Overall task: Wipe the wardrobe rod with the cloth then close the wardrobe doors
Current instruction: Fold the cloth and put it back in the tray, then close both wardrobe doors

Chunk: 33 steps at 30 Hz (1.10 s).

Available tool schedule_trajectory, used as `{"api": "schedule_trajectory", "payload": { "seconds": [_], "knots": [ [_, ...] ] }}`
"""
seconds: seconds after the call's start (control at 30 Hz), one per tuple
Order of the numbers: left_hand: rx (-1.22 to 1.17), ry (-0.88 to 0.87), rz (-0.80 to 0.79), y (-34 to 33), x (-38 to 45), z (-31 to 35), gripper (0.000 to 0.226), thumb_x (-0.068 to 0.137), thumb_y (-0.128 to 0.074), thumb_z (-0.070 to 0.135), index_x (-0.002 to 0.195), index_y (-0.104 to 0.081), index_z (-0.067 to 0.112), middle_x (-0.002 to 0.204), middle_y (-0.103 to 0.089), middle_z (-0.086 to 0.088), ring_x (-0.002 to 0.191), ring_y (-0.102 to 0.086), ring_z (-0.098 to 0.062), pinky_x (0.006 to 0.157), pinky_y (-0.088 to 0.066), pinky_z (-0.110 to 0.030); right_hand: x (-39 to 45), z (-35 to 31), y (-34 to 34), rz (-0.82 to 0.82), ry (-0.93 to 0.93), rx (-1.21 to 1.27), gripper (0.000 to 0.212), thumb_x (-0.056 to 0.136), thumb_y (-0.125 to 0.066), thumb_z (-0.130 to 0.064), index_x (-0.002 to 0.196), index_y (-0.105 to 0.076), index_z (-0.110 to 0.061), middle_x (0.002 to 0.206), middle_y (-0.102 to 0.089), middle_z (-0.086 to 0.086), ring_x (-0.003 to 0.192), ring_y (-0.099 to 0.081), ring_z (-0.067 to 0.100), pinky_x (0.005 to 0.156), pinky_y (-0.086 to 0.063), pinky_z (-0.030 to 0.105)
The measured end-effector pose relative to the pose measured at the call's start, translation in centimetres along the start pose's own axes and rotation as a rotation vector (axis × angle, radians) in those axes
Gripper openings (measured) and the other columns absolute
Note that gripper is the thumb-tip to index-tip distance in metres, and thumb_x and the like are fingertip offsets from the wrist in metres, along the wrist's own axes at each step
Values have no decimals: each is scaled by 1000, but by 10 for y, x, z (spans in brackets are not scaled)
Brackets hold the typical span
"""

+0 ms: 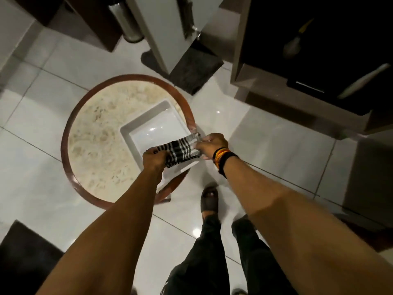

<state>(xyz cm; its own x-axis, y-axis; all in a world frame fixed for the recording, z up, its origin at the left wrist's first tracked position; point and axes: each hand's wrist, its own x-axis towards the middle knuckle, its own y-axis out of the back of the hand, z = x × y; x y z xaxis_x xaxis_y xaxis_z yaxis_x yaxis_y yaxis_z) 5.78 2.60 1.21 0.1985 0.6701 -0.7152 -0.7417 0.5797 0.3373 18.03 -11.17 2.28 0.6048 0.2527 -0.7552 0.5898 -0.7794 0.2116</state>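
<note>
- Both hands, left (153, 158) and right (210, 145), closed on black-and-white checked cloth (180, 151), stretched over white square tray (153, 126) on near-right of round table (95, 128).
- Risk: loose end catches tray, dragging it off.

A single wide-angle camera worn on the person's head looks steeply down and forward, close over both outstretched forearms. The round counter (89, 133) sits at mid-frame below, with the tiled floor (251, 128) spread around it and the person's own legs at the bottom edge. Straight lines bow toward the frame's edges. Dark furniture fills the upper corners.
</note>
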Motion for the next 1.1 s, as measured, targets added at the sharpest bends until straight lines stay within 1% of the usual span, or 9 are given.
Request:
{"api": "schedule_trajectory", "payload": {
  "seconds": [0.07,0.17,0.27,0.33,0.4,0.5,0.6,0.73,1.1],
  "knots": [
    [7,61,63,14,22,-22,34,82,-65,-2,115,-71,4,111,-74,-17,98,-72,-34,91,-60,-47,3,12,-25,22,56,-78,20,70,-85,-16,68,-66,-19,76,-68,-4,90,-72,27,83,-62,41],
    [22,126,116,31,49,-47,45,73,-66,12,118,-69,8,120,-71,-18,105,-69,-35,95,-59,-48,13,25,-55,23,128,-251,19,79,-79,-12,97,-74,-13,106,-74,9,103,-68,29,92,-56,34],
    [212,55,136,36,43,-51,43,90,-56,13,133,-62,9,140,-61,-18,122,-61,-36,106,-51,-45,17,29,-70,33,200,-428,19,89,-65,-8,106,-72,-13,114,-72,11,106,-67,33,91,-56,34],
    [589,-217,115,35,24,-50,49,101,-47,16,149,-46,8,155,-46,-17,140,-47,-36,117,-39,-45,11,30,-68,83,312,-487,22,95,-59,-12,114,-69,-13,116,-71,13,107,-66,34,90,-56,37],
    [926,-642,59,33,1,-45,60,103,-34,29,158,-29,6,167,-23,-18,154,-23,-36,125,-23,-48,0,31,-59,143,485,-570,33,98,-53,-15,130,-60,-14,136,-62,14,124,-58,34,98,-51,40],
    [1182,-1049,-44,9,-19,-28,75,99,-33,38,163,-6,7,171,4,-16,158,6,-31,128,-7,-50,-9,31,-29,304,740,-739,60,97,-49,-20,154,-29,-13,167,-15,13,154,-15,30,121,-26,49],
    [1072,-1285,-98,-40,-47,8,70,105,-43,22,163,-6,7,171,6,-14,158,7,-28,127,-8,-52,-20,16,25,476,803,-852,74,100,-48,-29,160,-9,-12,168,2,16,155,1,32,124,-11,57],
    [1032,-1486,-27,-106,-87,70,69,105,-42,21,162,-6,5,170,7,-15,158,6,-29,128,-1,-49,-41,-20,105,689,860,-931,68,102,-44,-29,158,-13,-6,167,-9,19,155,-8,34,122,-16,60],
    [834,-1941,-19,-201,-265,263,66,105,-34,19,162,-5,4,171,5,-16,159,4,-28,127,-10,-51,-158,-158,299,1154,882,-906,71,100,-41,-28,159,-9,-3,167,-3,19,155,-2,33,123,-10,59]
  ]
}}
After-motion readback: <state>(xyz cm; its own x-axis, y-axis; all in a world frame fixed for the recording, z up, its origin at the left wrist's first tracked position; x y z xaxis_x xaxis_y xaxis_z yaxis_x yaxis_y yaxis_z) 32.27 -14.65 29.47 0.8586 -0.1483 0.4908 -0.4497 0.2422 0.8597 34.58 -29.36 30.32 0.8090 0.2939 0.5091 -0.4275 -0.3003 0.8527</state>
